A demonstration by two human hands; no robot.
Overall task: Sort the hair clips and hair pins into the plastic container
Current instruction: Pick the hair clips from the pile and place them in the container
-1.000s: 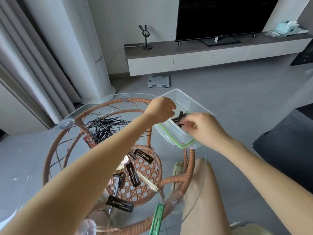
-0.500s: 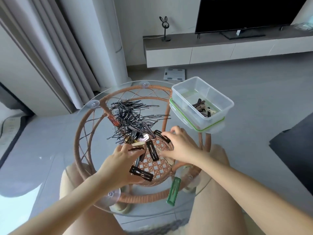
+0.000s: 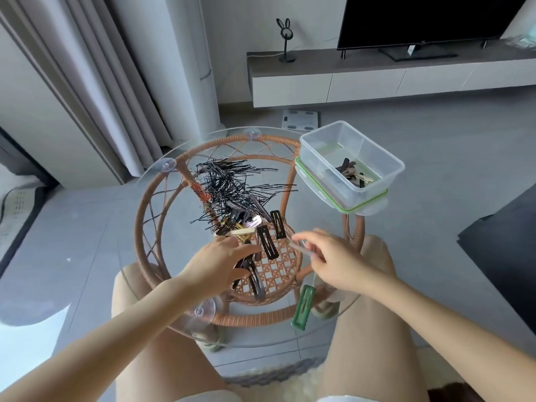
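Fingers (image 3: pixel 303 237) of right hand (image 3: pixel 343 266) pinching pale clip (image 3: pixel 302 247)

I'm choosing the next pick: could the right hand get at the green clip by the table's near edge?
Probably yes: the green clip lies alone on the glass table, near the right hand, nothing over it. But that hand seems to pinch a pale clip, which it may have to drop first.

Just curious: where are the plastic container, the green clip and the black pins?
plastic container (image 3: pixel 322 169): head view, its near wall.
green clip (image 3: pixel 303 309): head view, its middle.
black pins (image 3: pixel 229 184): head view, pile's centre.
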